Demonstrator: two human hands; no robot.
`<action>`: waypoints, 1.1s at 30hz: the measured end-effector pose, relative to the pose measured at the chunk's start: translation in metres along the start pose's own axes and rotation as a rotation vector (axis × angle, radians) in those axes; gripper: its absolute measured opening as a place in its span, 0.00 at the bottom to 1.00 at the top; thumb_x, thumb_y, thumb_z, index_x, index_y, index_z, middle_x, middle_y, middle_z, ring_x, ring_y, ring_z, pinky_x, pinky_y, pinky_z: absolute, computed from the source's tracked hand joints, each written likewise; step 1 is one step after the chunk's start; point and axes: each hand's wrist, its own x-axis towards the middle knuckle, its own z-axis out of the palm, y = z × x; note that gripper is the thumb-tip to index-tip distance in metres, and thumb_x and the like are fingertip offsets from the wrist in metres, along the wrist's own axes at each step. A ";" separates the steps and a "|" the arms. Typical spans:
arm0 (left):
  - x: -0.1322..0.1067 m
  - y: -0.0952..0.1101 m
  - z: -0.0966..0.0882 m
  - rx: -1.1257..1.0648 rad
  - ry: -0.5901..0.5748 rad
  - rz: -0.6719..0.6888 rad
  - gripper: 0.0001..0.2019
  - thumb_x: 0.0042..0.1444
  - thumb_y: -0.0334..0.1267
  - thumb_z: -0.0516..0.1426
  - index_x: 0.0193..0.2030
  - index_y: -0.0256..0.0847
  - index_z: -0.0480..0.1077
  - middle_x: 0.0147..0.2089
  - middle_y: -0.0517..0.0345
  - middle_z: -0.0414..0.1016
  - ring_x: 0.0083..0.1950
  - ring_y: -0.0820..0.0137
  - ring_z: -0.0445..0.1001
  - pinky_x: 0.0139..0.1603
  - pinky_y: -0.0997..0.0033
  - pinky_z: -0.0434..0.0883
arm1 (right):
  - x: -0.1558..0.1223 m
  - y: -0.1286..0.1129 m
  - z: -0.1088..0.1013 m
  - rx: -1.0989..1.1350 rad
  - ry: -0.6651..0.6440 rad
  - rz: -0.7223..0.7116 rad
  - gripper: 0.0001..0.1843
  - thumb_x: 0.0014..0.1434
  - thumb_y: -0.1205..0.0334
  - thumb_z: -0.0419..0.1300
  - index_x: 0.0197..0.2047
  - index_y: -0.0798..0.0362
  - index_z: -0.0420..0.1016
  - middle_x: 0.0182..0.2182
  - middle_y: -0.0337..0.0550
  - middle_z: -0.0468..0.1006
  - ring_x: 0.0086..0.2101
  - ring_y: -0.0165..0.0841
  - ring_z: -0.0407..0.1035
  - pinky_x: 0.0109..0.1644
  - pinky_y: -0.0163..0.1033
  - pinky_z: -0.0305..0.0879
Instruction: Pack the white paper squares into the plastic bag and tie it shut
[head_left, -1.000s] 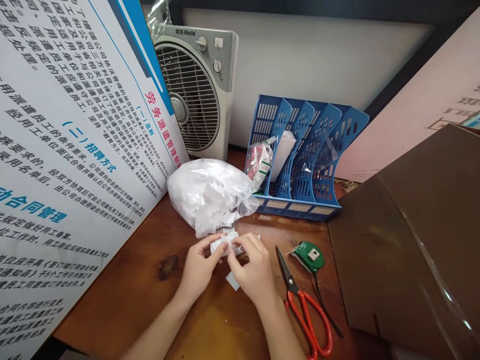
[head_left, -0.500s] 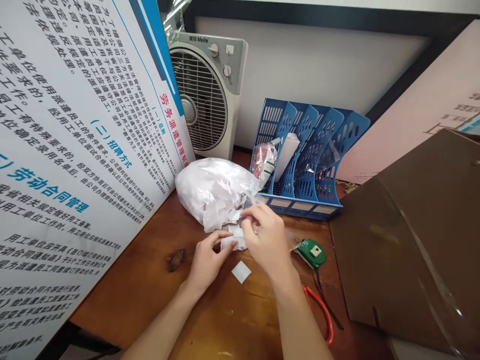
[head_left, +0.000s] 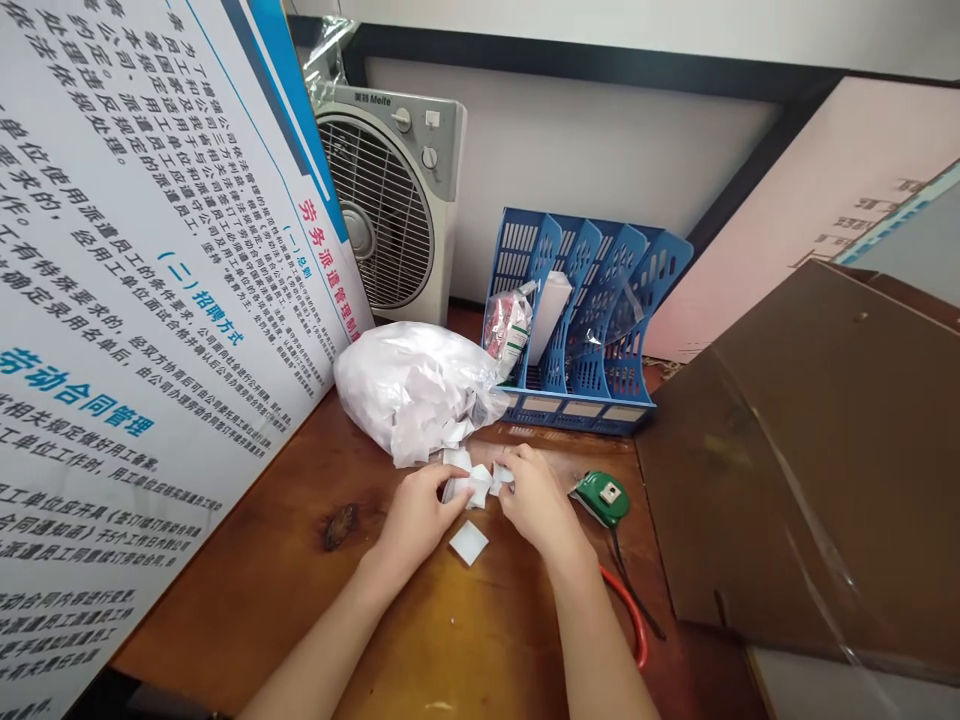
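Note:
My left hand [head_left: 420, 515] pinches a small stack of white paper slips [head_left: 466, 484] just above the wooden desk [head_left: 285, 570]. My right hand [head_left: 536, 500] is closed on another small white slip [head_left: 501, 474] right beside that stack. One square white slip [head_left: 469, 543] lies flat on the desk between my wrists. Just behind my hands sits a clear plastic bag [head_left: 412, 385] full of white paper pieces, its mouth facing my fingers.
A large printed board [head_left: 142, 290] leans at the left. A grey fan [head_left: 394, 200] and a blue file rack [head_left: 581, 320] stand at the back. A green tape measure [head_left: 604, 497], red-handled scissors [head_left: 630, 620] and a brown board [head_left: 817, 460] lie at the right.
My right hand came back down from the bag's mouth to beside the left hand, holding a slip. The view shifted slightly.

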 end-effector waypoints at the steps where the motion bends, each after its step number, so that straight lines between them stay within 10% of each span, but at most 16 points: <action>1: 0.001 0.000 0.000 0.020 0.001 0.003 0.09 0.59 0.37 0.62 0.46 0.44 0.80 0.46 0.57 0.83 0.47 0.60 0.80 0.48 0.66 0.70 | 0.002 0.000 0.001 -0.003 0.000 0.007 0.16 0.55 0.78 0.57 0.41 0.55 0.83 0.39 0.51 0.76 0.44 0.44 0.69 0.50 0.45 0.64; 7: 0.002 -0.004 0.004 0.088 -0.024 -0.001 0.12 0.60 0.36 0.61 0.49 0.43 0.79 0.50 0.55 0.82 0.50 0.59 0.79 0.51 0.64 0.70 | 0.004 -0.005 -0.022 0.084 0.072 0.070 0.16 0.67 0.67 0.50 0.45 0.57 0.81 0.45 0.53 0.77 0.47 0.43 0.69 0.54 0.45 0.62; 12: 0.002 -0.006 0.006 0.118 -0.056 0.013 0.18 0.62 0.35 0.59 0.58 0.45 0.75 0.53 0.54 0.79 0.51 0.60 0.78 0.52 0.64 0.70 | -0.002 -0.001 -0.037 0.197 -0.191 0.046 0.09 0.60 0.65 0.59 0.37 0.49 0.82 0.32 0.36 0.81 0.31 0.32 0.73 0.34 0.34 0.63; 19: 0.005 0.002 0.004 0.178 -0.122 0.028 0.19 0.62 0.35 0.57 0.59 0.45 0.75 0.51 0.49 0.77 0.50 0.57 0.77 0.51 0.60 0.70 | -0.002 -0.010 -0.010 -0.003 -0.072 0.150 0.10 0.51 0.76 0.62 0.36 0.55 0.80 0.43 0.51 0.80 0.50 0.49 0.68 0.51 0.49 0.54; 28: 0.007 -0.005 0.002 0.097 -0.131 0.062 0.16 0.61 0.34 0.58 0.55 0.41 0.74 0.55 0.51 0.78 0.56 0.57 0.76 0.57 0.60 0.69 | -0.018 -0.028 -0.038 0.260 -0.097 0.152 0.09 0.60 0.67 0.59 0.42 0.50 0.78 0.35 0.39 0.80 0.34 0.34 0.73 0.40 0.37 0.64; 33: 0.002 -0.013 0.004 0.021 -0.074 0.062 0.17 0.61 0.35 0.59 0.57 0.44 0.73 0.55 0.53 0.79 0.54 0.60 0.77 0.55 0.63 0.70 | -0.055 -0.046 0.003 0.361 -0.144 0.092 0.12 0.54 0.75 0.60 0.31 0.51 0.82 0.46 0.46 0.78 0.44 0.40 0.73 0.45 0.39 0.67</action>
